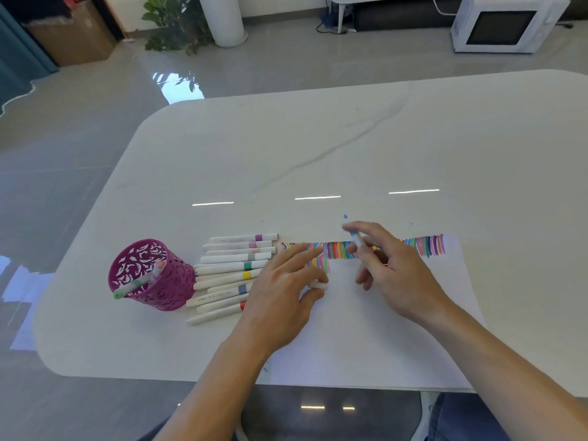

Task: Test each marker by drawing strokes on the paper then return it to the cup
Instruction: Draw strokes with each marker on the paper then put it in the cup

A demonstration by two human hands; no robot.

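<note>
My right hand (394,272) holds an uncapped blue marker (352,232) between its fingers, tip pointing up and away, above the paper (366,338). A band of coloured strokes (426,246) runs along the paper's far edge. My left hand (280,288) lies over the paper's left part and pinches a small white cap (318,284) between thumb and finger. A magenta cut-out cup (149,275) stands at the left with two markers in it. Several white markers (229,268) lie in a row between the cup and my left hand.
The white marble table (318,154) stretches far behind the paper. Its front edge runs just under the paper's near edge. On the floor beyond are a microwave (506,23), a potted plant (171,23) and a cardboard box (73,36).
</note>
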